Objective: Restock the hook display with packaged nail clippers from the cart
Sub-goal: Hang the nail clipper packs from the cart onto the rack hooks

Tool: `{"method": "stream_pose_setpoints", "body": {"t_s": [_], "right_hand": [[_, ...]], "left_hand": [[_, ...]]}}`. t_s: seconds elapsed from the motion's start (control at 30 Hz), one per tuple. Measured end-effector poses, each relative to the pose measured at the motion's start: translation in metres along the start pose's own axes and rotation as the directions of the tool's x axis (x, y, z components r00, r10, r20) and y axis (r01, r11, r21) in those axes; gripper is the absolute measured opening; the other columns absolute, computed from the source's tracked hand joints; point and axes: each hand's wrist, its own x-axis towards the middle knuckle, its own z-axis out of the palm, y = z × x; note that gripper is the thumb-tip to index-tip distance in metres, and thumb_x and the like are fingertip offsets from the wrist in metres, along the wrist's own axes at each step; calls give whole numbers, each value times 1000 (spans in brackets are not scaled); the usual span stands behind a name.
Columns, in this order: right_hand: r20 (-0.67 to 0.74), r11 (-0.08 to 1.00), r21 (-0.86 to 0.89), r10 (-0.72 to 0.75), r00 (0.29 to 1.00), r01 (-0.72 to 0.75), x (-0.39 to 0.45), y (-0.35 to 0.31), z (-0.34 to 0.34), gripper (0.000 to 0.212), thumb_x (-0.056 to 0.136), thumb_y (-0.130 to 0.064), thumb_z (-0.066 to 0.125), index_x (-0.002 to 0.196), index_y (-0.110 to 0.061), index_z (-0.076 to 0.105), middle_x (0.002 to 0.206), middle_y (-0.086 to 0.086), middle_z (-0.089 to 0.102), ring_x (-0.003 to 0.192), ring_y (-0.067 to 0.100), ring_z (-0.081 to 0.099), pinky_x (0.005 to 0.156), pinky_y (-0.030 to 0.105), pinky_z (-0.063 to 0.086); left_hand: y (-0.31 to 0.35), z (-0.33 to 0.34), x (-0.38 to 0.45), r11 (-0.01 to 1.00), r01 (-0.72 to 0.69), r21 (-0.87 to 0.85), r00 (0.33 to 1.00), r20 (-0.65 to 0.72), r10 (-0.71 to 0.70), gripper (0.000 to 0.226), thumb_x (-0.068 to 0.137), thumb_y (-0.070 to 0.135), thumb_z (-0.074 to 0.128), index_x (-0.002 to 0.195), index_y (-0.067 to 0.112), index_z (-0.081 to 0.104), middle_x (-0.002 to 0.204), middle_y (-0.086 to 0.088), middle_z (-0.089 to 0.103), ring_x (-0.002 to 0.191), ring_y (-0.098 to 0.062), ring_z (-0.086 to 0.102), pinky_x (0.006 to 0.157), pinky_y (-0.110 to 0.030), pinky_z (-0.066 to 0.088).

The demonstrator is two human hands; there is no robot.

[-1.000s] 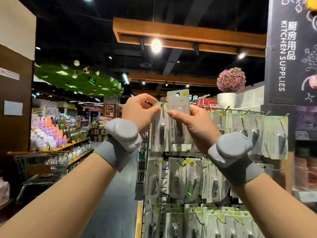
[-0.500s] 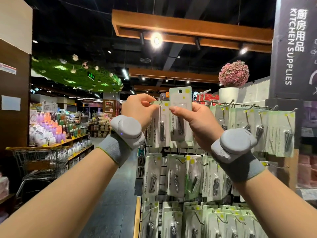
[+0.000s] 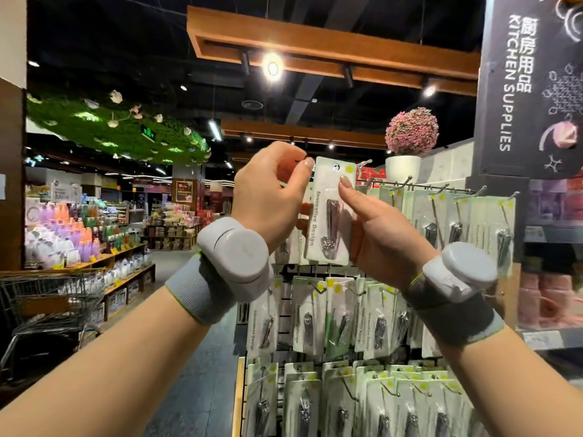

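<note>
While the right hand (image 3: 375,228) pinches the packaged nail clipper (image 3: 329,212) upright, thumb on its front, the left hand (image 3: 268,197) curls beside its top corner, thumb tip touching the card edge (whether it grips is unclear). Behind the fingers hangs the hook display (image 3: 441,216); the cart (image 3: 47,304) stands far left.

Both arms raised, forearms converging; left hand (image 3: 268,197) fingers curled, right hand (image 3: 375,228) pinching, thumb extended upward.
</note>
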Motion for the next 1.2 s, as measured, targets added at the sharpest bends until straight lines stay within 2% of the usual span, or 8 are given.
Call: {"method": "stream_pose_setpoints", "body": {"t_s": [0.13, 0.27, 0.4, 0.47, 0.6, 0.8, 0.97, 1.2], "right_hand": [[-84, 999, -30, -15, 996, 13, -5, -5, -12, 30, 102, -26, 37, 100, -10, 63, 71, 2, 72, 62, 9, 68, 59, 24, 58], [-203, 996, -79, -45, 978, 29, -15, -14, -26, 30, 101, -26, 38, 101, -11, 64, 82, 5, 73, 72, 13, 69, 73, 31, 58], [-260, 994, -107, -37, 965, 10, -27, -24, -33, 28, 100, -24, 41, 99, -8, 64, 78, 7, 69, 65, 15, 64, 52, 26, 58], [-282, 980, -195, -32, 959, -25, -34, -27, -35, 29, 100, -26, 42, 101, -5, 62, 68, 5, 64, 54, 14, 57, 35, 19, 43], [-253, 974, -224, -24, 967, -34, -40, -29, -36, 30, 101, -22, 41, 109, 0, 59, 58, 2, 61, 43, 10, 55, 33, 17, 38], [-207, 937, -332, 38, 978, -107, -44, -21, -36, 30, 99, -27, 43, 105, -6, 63, 75, 3, 65, 64, 14, 61, 57, 26, 52], [-164, 900, -418, 61, 985, -125, -52, -10, -35, 25, 99, -25, 43, 82, -9, 54, 53, -8, 55, 46, 3, 50, 45, 14, 42], [-195, 891, -454, -94, 976, -5, -53, 13, -40, 9, 82, 0, 65, 86, -7, 59, 78, 3, 65, 67, 10, 62, 63, 22, 53]], "left_hand": [[9, 15, 3, 975, 178, -130, 965, 218, -148, 27, 92, 24, 59, 116, 14, 62, 100, 1, 68, 92, -14, 65, 82, -33, 55], [24, 31, 1, 892, 302, -336, 921, 344, -183, 19, 89, 8, 61, 106, 6, 67, 97, -3, 72, 89, -15, 69, 73, -23, 57], [30, 39, -1, 805, 416, -423, 884, 394, -251, 24, 85, 3, 63, 109, 3, 65, 101, -10, 70, 90, -19, 68, 73, -25, 57], [33, 43, -3, 753, 470, -461, 861, 426, -277, 24, 84, 0, 63, 108, 3, 65, 99, -12, 70, 86, -20, 68, 72, -26, 57], [34, 42, -6, 672, 535, -512, 831, 463, -309, 24, 83, -2, 63, 100, 15, 66, 89, -8, 71, 71, -15, 67, 71, -27, 56], [25, 36, -17, 693, 515, -504, 839, 459, -290, 27, 83, -1, 65, 108, 11, 67, 91, -14, 72, 72, -18, 66, 64, -25, 57], [15, 27, -31, 765, 457, -453, 869, 409, -277, 23, 83, 3, 67, 103, 14, 67, 77, -7, 70, 63, -10, 62, 60, -19, 51], [4, 15, -58, 783, 442, -439, 874, 407, -265, 15, 82, 0, 67, 95, 7, 68, 73, -12, 69, 55, -8, 58, 50, -16, 47]]}}
